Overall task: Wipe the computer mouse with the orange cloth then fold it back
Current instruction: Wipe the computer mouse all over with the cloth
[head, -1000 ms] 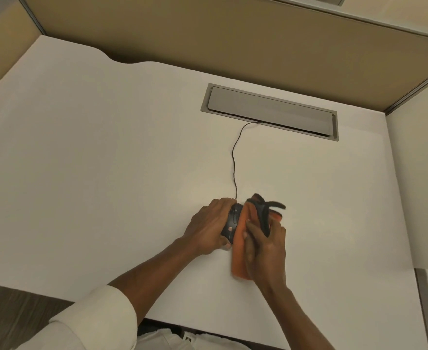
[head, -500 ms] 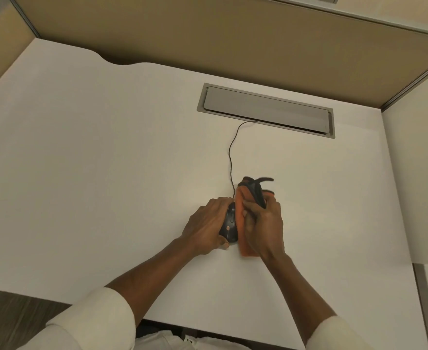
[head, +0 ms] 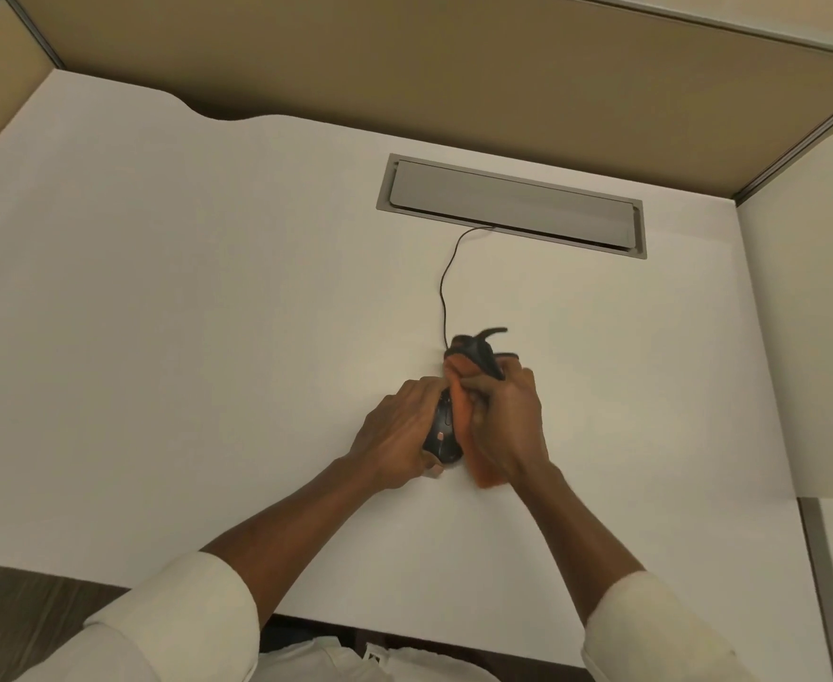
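Note:
A black computer mouse lies on the white desk, a little right of centre. My left hand grips its left side and holds it in place. My right hand is closed on the orange cloth, which has a dark edge sticking up at its far end. The cloth is pressed against the right side and front of the mouse. Part of the mouse is hidden under the cloth and my fingers.
A thin black cable runs from the mouse to a grey cable hatch set in the desk at the back. Tan partition walls close the desk at the back and left. Another white desk surface adjoins on the right.
My right hand has slid the cloth forward along the mouse, away from me, then a little back. My left hand keeps its grip on the mouse.

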Action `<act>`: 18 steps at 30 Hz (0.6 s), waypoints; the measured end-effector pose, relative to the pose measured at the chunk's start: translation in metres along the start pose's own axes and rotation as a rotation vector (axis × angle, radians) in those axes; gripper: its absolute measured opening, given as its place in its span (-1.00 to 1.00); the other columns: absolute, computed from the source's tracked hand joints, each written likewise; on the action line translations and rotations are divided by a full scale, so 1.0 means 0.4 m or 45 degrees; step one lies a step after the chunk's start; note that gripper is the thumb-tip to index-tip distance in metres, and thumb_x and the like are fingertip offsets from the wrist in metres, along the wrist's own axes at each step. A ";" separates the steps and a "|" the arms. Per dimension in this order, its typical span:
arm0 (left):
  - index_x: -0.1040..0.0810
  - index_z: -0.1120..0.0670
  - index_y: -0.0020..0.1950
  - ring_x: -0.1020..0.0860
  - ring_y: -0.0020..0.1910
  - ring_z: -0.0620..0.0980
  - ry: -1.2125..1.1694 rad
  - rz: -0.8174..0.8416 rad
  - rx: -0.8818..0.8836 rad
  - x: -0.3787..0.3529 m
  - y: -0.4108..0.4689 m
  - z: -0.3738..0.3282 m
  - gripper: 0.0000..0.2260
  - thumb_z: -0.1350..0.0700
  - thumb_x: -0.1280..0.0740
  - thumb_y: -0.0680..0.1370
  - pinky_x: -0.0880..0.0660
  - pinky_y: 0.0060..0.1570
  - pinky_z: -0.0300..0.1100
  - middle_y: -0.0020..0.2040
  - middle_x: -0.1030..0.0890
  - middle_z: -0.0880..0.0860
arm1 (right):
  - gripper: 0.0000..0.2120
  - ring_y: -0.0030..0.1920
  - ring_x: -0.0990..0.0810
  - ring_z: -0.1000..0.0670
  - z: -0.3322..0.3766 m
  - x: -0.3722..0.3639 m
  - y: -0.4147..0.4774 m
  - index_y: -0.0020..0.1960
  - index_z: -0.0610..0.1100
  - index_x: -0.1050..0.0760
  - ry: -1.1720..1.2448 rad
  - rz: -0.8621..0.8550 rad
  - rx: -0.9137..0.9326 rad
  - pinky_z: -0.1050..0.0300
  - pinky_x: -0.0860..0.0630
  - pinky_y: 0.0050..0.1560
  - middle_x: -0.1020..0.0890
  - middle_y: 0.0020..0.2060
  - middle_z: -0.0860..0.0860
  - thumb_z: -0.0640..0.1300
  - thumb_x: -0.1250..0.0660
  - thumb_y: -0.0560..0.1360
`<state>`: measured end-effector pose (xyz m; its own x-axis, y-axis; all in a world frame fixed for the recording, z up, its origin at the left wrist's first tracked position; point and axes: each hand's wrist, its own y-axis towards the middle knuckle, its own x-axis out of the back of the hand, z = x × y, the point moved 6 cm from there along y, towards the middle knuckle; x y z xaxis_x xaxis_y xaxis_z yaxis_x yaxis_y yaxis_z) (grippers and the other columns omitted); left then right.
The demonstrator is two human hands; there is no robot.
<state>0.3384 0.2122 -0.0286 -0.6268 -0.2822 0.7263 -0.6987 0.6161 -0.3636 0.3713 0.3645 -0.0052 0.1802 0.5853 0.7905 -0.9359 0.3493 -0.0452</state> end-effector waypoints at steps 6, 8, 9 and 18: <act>-0.25 0.02 0.64 -0.52 0.42 0.08 -0.044 0.027 0.023 -0.002 0.006 0.002 -0.10 -0.01 -0.66 0.42 -0.49 0.42 0.01 0.51 -0.46 0.03 | -0.81 0.16 -0.64 0.05 0.024 -0.003 -0.053 0.02 0.26 -0.63 0.060 -0.087 0.033 0.25 -0.60 0.01 -0.55 0.17 0.06 -0.05 -0.36 0.59; -0.25 0.02 0.64 -0.51 0.42 0.07 -0.038 0.004 -0.020 0.002 0.003 -0.002 -0.13 0.00 -0.64 0.45 -0.50 0.39 0.00 0.51 -0.46 0.03 | -0.80 0.11 -0.68 0.14 0.020 -0.003 -0.112 0.10 0.22 -0.63 0.009 -0.082 0.037 0.20 -0.63 -0.02 -0.56 0.16 0.13 -0.07 -0.37 0.58; -0.25 0.02 0.65 -0.50 0.42 0.08 -0.017 -0.014 -0.053 0.004 0.001 -0.004 -0.14 0.01 -0.62 0.46 -0.51 0.38 0.01 0.50 -0.45 0.03 | -0.77 0.18 -0.66 0.13 0.019 -0.006 -0.144 0.16 0.19 -0.63 0.004 -0.077 0.057 0.17 -0.62 0.05 -0.57 0.18 0.15 -0.09 -0.36 0.59; -0.24 -0.01 0.64 -0.53 0.35 0.10 -0.036 -0.004 -0.064 -0.008 0.006 0.008 -0.04 -0.01 -0.68 0.36 -0.55 0.32 0.05 0.47 -0.47 0.02 | -0.75 0.17 -0.56 0.08 -0.010 -0.016 -0.086 0.12 0.24 -0.63 0.186 -0.089 -0.046 0.35 -0.43 0.13 -0.56 0.11 0.12 -0.12 -0.39 0.60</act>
<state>0.3375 0.2124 -0.0335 -0.6343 -0.3043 0.7106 -0.6832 0.6509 -0.3310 0.4035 0.3518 -0.0110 0.2893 0.6580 0.6952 -0.9086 0.4173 -0.0169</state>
